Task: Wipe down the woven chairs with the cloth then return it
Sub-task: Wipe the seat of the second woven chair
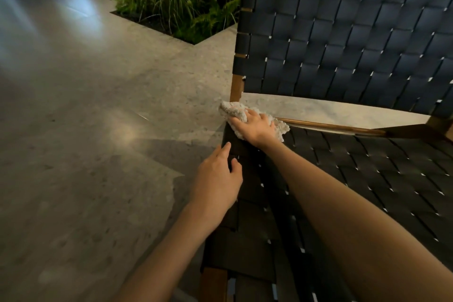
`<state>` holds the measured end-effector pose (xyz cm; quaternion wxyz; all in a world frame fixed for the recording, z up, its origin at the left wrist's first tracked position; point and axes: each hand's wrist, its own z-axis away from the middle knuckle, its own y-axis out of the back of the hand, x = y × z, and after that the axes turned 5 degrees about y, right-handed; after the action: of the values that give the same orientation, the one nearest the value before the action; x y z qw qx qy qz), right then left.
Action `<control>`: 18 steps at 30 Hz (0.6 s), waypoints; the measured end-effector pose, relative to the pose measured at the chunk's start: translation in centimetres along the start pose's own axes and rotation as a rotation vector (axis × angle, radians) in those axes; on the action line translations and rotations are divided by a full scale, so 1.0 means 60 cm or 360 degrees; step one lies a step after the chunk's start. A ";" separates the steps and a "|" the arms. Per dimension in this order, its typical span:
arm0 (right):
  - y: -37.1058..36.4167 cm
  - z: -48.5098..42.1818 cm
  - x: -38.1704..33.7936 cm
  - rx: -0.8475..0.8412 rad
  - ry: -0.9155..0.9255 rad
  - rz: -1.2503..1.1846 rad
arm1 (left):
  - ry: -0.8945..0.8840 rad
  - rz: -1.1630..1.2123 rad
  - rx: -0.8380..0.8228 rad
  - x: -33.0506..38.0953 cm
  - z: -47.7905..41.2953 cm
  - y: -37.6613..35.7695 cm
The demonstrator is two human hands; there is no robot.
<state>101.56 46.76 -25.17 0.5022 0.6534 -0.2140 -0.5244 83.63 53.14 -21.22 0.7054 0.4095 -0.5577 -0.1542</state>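
Two hands on the dark woven-strap, wood-framed chair (343, 44): right hand (255, 125) presses the crumpled white fluffy cloth (232, 111) under flat fingers at the seat's back corner; left hand (215, 179) rests nearby, fingers loosely apart. Mid-wipe, I'd say. Next: sweep the seat right of those fingers.

My right hand (255, 127), flat on the cloth (232, 111), is boxed into the back left corner of the seat (367, 167). The wooden post (236, 88) is just beyond, the rear rail (331, 127) runs off right, and the woven backrest (343, 32) rises above. There's 1 open slot between rail and backrest, floor showing through. Seat weave to the right is free to sweep. My left hand (215, 179) rests on the seat's left edge, bare floor (98, 130) beyond it. Planter (183, 7) well apart, far left of the backrest.
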 end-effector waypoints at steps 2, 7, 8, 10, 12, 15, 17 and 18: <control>0.004 0.017 0.001 0.0015 0.0034 0.0006 | 0.0021 0.0031 -0.0026 0.003 0.002 0.003; 0.012 0.083 -0.001 0.0001 0.0052 -0.0026 | 0.0165 0.0160 -0.0115 0.006 0.006 0.011; 0.015 0.100 -0.004 -0.0004 0.0055 -0.0064 | 0.0183 0.0198 -0.0126 0.006 0.007 0.012; 0.022 0.138 -0.011 -0.0031 0.0076 -0.0107 | 0.0231 0.0329 -0.0150 0.004 0.010 0.015; 0.030 0.184 -0.021 -0.0054 0.0110 -0.0129 | 0.0247 0.0480 -0.0149 -0.001 0.017 0.021; 0.050 0.267 -0.043 -0.0057 0.0151 -0.0146 | 0.0079 0.0741 -0.0132 -0.011 0.039 0.036; 0.061 0.326 -0.059 -0.0058 0.0160 -0.0090 | -0.0011 0.0866 -0.0170 -0.024 0.057 0.046; 0.066 0.354 -0.068 -0.0069 0.0187 -0.0069 | -0.0044 0.0919 -0.0200 -0.032 0.063 0.051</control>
<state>81.99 39.26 -18.60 0.5166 0.6765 -0.1585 -0.5003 78.79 54.79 -20.02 0.7364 0.1872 -0.6500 0.0132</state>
